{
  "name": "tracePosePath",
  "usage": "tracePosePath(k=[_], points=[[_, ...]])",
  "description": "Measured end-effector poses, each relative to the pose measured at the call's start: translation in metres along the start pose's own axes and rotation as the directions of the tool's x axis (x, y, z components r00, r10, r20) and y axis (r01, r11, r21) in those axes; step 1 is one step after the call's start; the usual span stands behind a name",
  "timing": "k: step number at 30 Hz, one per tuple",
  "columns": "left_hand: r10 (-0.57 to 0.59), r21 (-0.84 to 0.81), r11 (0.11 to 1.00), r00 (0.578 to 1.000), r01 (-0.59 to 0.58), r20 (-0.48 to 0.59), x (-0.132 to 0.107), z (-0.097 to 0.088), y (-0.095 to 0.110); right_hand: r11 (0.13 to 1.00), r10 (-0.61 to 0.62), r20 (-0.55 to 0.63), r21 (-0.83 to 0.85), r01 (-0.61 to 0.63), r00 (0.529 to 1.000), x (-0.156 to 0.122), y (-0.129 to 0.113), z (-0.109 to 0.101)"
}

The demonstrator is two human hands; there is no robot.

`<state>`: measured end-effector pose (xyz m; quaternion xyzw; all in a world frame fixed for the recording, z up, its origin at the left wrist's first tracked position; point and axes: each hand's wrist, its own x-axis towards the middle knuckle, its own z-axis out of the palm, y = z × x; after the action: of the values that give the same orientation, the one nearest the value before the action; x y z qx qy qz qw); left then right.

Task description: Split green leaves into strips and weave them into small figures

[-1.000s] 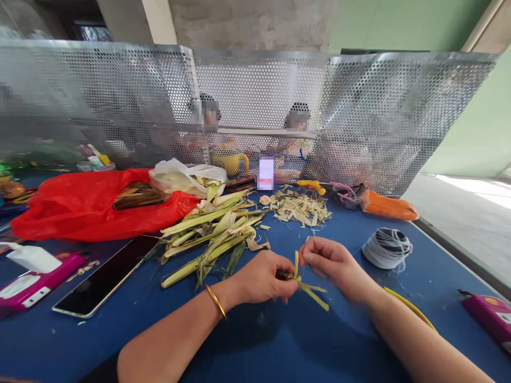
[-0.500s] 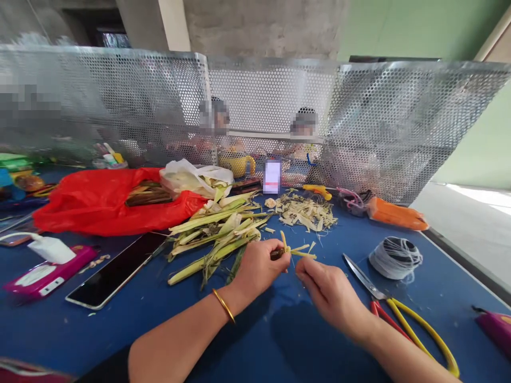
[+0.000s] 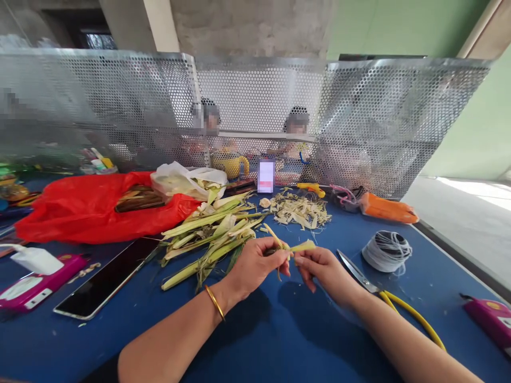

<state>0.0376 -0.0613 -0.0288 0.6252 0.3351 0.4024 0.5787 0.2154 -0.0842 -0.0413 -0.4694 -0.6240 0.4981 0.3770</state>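
Leaf strips [image 3: 297, 247] sit pinched between left hand [image 3: 255, 264] and right hand [image 3: 325, 269], both closed on them, seemingly mid-fold; tightening calls for a steady pinch.

Blue table [image 3: 279, 340] was fenced by a perforated metal screen [image 3: 379, 117], with a bare concrete wall [image 3: 247, 26] and pale pillar [image 3: 159, 24] behind, a green wall [image 3: 399, 26] at right, a dark opening [image 3: 75, 26] top left, and daylight fell bright on the grey floor [image 3: 467, 213] at right.

We count one left hand [image 3: 255, 263], one right hand [image 3: 323, 268], one held leaf strip [image 3: 299, 247], one red bag [image 3: 80, 213], one white bag [image 3: 179, 178], one pair of scissors [image 3: 359, 274], one cord coil [image 3: 386, 250], two pink cases [image 3: 35, 284].
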Motion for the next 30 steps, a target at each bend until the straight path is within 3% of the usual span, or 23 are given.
tracePosePath(k=[3,5,8,10,12,14,16,18,20,22,24,26,28,30], points=[[0.003,0.174,0.984,0.987,0.026,-0.163,0.002,-0.001,-0.003,0.979,-0.063,-0.049,-0.196,0.052,0.997,-0.008,0.000,0.009],[0.009,0.334,0.941,0.978,0.062,-0.208,0.003,-0.002,-0.006,0.862,-0.222,-0.046,-0.476,0.174,0.974,-0.015,-0.003,0.013],[0.071,0.585,0.810,0.987,0.028,-0.146,0.001,-0.002,-0.009,0.582,-0.394,0.081,-0.749,0.317,0.915,-0.021,-0.010,0.012],[0.042,0.629,0.777,0.999,-0.025,-0.012,-0.002,-0.002,-0.009,0.503,-0.408,0.123,-0.797,0.335,0.905,-0.022,-0.014,0.006],[-0.077,0.509,0.860,0.980,-0.029,0.185,-0.004,-0.003,-0.007,0.553,-0.381,0.098,-0.773,0.311,0.919,-0.019,-0.018,-0.004],[-0.153,0.301,0.953,0.921,0.041,0.359,-0.006,-0.004,-0.003,0.696,-0.313,0.066,-0.663,0.276,0.947,-0.015,-0.019,-0.013],[-0.131,0.105,0.990,0.911,0.097,0.391,-0.006,-0.004,0.001,0.855,-0.214,0.056,-0.472,0.215,0.975,-0.010,-0.018,-0.018],[-0.069,-0.012,0.997,0.959,0.075,0.273,-0.005,-0.004,0.002,0.953,-0.124,0.065,-0.271,0.137,0.990,-0.007,-0.014,-0.017],[-0.023,-0.016,1.000,0.994,0.025,0.108,-0.002,-0.003,0.002,0.988,-0.068,0.073,-0.131,0.077,0.995,-0.005,-0.009,-0.010],[0.000,0.079,0.997,0.999,0.003,-0.036,0.001,-0.002,-0.001,0.992,-0.065,0.055,-0.103,0.071,0.996,-0.006,-0.004,0.000],[-0.016,0.194,0.980,0.992,0.040,-0.122,0.002,0.000,-0.005,0.970,-0.137,0.004,-0.204,0.135,0.991,-0.008,-0.001,0.008],[-0.050,0.285,0.954,0.984,0.097,-0.168,0.002,0.003,-0.009,0.876,-0.279,-0.025,-0.416,0.244,0.960,-0.012,0.000,0.011],[-0.043,0.387,0.915,0.980,0.116,-0.192,0.000,0.004,-0.012,0.682,-0.406,0.033,-0.655,0.326,0.913,-0.015,0.000,0.010],[-0.037,0.487,0.867,0.988,0.108,-0.153,-0.002,0.003,-0.014,0.455,-0.456,0.119,-0.820,0.346,0.882,-0.016,-0.001,0.006]])
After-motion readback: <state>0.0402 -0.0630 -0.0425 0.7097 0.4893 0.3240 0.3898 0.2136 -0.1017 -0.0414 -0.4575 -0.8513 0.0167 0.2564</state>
